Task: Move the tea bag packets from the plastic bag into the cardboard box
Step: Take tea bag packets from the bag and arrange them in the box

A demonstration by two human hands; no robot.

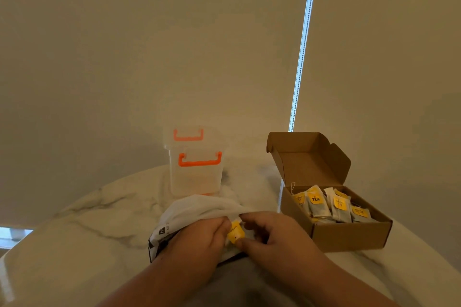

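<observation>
A white plastic bag [199,209] with black print lies on the marble table in front of me. My left hand [199,237] grips the bag's opening. My right hand [272,232] pinches a tea bag packet with a yellow tag [235,232] at the bag's mouth. To the right stands an open brown cardboard box [349,234] with its lid up, holding several tea bag packets [331,204] with yellow tags.
A clear plastic container [195,169] with orange latches stands behind the bag. The round marble table [87,244] ends close to the wall. A bright strip [303,45] runs down between two blinds behind the box.
</observation>
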